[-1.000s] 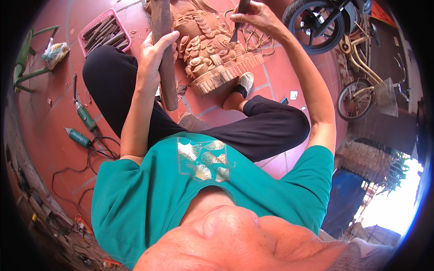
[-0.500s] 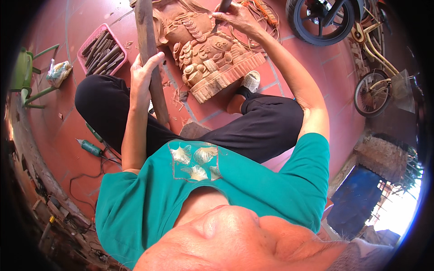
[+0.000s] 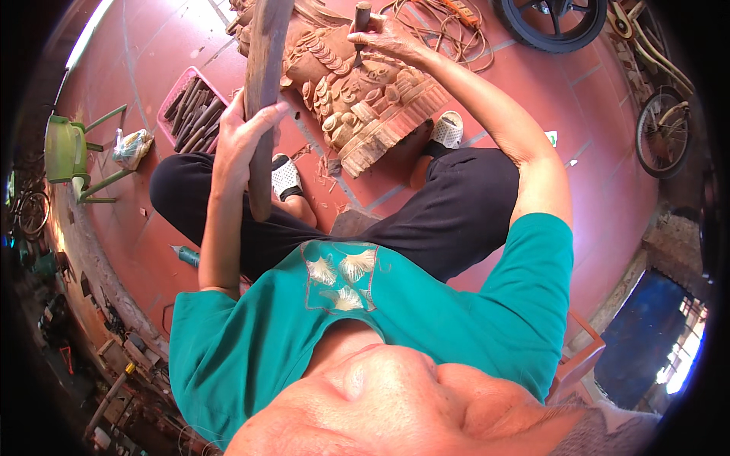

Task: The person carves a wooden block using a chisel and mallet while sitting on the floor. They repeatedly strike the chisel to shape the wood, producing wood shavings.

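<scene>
While the left hand (image 3: 239,137) wraps its fingers closely round a smooth brown wooden club (image 3: 265,83), the right hand (image 3: 389,39) pinches a chisel (image 3: 362,20) between fingers and thumb, its blade pointing down at the carving (image 3: 380,102) on the far tiled floor (image 3: 601,129). The upper edge cuts off club and carving; blade contact is unclear. Rounded, overlapping discs roughen the carving.

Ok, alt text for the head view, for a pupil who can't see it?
A person's right hand holds a chisel point-down at a wood carving on a red tiled floor; the left hand grips a long wooden club. On the left, a pink basket of dark rods.
</scene>
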Demonstrator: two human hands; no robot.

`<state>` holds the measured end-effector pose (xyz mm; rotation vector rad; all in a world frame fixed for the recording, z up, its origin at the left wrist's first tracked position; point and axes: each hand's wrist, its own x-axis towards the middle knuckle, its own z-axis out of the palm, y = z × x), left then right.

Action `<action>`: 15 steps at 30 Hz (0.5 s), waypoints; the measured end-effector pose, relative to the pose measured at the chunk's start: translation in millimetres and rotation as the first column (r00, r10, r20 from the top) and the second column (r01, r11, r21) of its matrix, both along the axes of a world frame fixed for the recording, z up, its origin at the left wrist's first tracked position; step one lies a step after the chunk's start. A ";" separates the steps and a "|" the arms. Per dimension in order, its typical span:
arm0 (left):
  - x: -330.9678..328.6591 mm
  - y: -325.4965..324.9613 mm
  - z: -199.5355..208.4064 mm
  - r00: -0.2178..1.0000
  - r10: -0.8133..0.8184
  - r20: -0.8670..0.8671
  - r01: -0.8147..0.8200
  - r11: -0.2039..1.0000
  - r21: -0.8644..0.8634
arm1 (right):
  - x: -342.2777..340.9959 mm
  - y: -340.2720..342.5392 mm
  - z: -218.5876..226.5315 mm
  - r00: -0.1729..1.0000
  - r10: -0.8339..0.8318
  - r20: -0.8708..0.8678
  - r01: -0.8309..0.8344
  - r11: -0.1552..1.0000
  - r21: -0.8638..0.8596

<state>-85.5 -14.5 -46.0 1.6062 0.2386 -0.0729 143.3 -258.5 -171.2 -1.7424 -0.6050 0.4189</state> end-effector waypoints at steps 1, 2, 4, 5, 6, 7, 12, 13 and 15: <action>4.8 1.8 7.0 0.999 -0.025 0.035 0.024 0.999 0.031 | -0.6 0.9 -0.1 1.000 -0.010 0.014 0.010 1.000 -0.021; 10.3 3.5 14.3 0.996 -0.051 0.069 0.047 0.997 0.062 | -2.2 0.4 -0.5 0.999 -0.012 0.033 0.014 0.999 -0.037; 20.2 7.4 30.5 0.987 -0.095 0.128 0.079 0.989 0.122 | -5.0 -0.3 2.8 0.997 -0.013 0.072 0.018 0.998 -0.068; 26.1 8.1 37.6 0.979 -0.118 0.165 0.089 0.981 0.175 | -4.8 0.6 2.2 0.995 -0.003 0.096 0.009 0.998 -0.059; 33.0 7.6 45.6 0.968 -0.149 0.202 0.101 0.968 0.228 | -1.8 -0.1 -3.4 0.993 0.000 0.122 0.006 0.999 -0.049; 39.4 7.8 52.5 0.955 -0.178 0.235 0.109 0.954 0.280 | -0.1 -0.3 -7.1 0.989 0.006 0.145 0.000 0.999 -0.041; 67.2 9.3 70.0 0.928 -0.201 0.314 0.110 0.953 0.284 | 0.2 1.5 -5.3 0.973 0.009 0.229 0.020 0.992 -0.126; 72.4 8.8 68.4 0.919 -0.202 0.338 0.119 0.960 0.252 | -0.4 1.5 -3.8 0.968 0.019 0.252 0.020 0.988 -0.151; 81.4 6.1 65.3 0.901 -0.201 0.385 0.138 0.973 0.186 | -3.5 1.9 0.0 0.962 0.019 0.273 0.029 0.985 -0.168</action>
